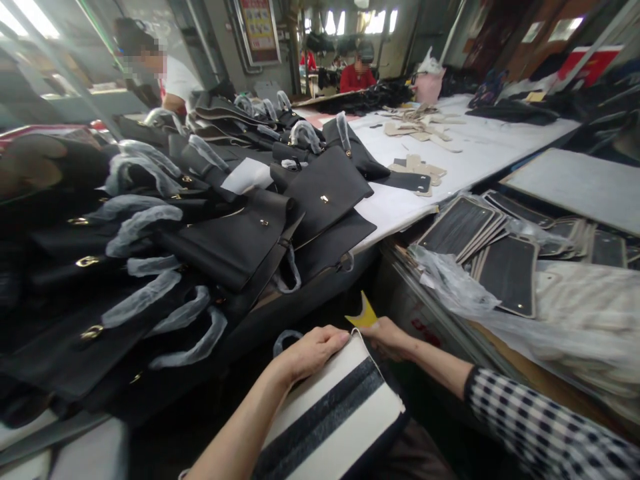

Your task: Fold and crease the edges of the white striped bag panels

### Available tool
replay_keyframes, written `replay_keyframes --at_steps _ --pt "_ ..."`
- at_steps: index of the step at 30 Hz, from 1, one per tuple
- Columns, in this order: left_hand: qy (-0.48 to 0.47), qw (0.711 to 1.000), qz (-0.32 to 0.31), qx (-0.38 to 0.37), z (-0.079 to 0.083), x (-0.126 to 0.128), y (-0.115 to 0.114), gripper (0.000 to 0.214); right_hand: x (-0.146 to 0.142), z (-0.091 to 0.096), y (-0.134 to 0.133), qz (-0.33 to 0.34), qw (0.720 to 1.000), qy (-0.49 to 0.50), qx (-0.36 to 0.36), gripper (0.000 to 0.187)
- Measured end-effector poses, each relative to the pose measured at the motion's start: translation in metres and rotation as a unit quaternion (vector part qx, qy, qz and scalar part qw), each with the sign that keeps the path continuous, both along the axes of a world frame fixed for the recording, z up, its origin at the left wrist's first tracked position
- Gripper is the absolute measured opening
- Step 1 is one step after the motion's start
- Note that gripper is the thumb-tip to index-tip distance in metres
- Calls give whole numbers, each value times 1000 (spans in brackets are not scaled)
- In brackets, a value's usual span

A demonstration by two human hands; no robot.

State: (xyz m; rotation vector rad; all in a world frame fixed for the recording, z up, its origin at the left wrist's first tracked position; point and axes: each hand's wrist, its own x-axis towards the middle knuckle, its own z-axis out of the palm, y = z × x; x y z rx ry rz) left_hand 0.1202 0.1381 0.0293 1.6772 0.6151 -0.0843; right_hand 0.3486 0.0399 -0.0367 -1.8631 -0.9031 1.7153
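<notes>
Low in front of me is a white panel with a black stripe (pixel 334 445), seemingly part of a bag, slanting over my lap. My left hand (pixel 317 350) lies along its far upper edge, fingers together and closed on it. Just past that edge, my right hand (pixel 391 339) is closed on a flat yellow tool with a notched, curved end (pixel 364 313). The panel's corner partly hides the right fingers. A plastic-wrapped handle (pixel 286 340) shows behind my left hand.
Black handbags (pixel 225 243) with plastic-wrapped handles are heaped on the left. Black panels with pale edges (pixel 507 273) lie among plastic on the right. Beige pieces (pixel 420 127) are scattered over the white table (pixel 493 143). Two people (pixel 183 80) are farther back.
</notes>
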Motion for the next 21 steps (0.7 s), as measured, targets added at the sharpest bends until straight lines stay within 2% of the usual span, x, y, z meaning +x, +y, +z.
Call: replay_keyframes --at_steps 3,7,10,12,14,16,19,21 --pt "-2 1000 1 -16 -2 0 1 47 37 27 -1 127 991 21 -33 64" --pt "-2 1000 6 -30 -3 1 4 45 57 59 11 321 945 31 -60 70" --pt "0 999 35 -24 -3 0 4 48 49 72 33 373 925 -65 23 69" --pt "11 996 85 -17 -4 0 3 65 41 80 48 378 903 -175 108 65" --pt "21 991 133 -14 -4 0 1 83 33 87 61 378 858 -292 189 65" --pt "20 988 153 -13 -4 0 -1 89 24 95 71 390 801 -378 254 65" --pt "17 988 153 6 -2 1 -3 85 12 103 82 439 721 -431 318 65" --pt "10 989 146 23 -1 1 -4 78 4 107 87 471 678 -443 348 65"
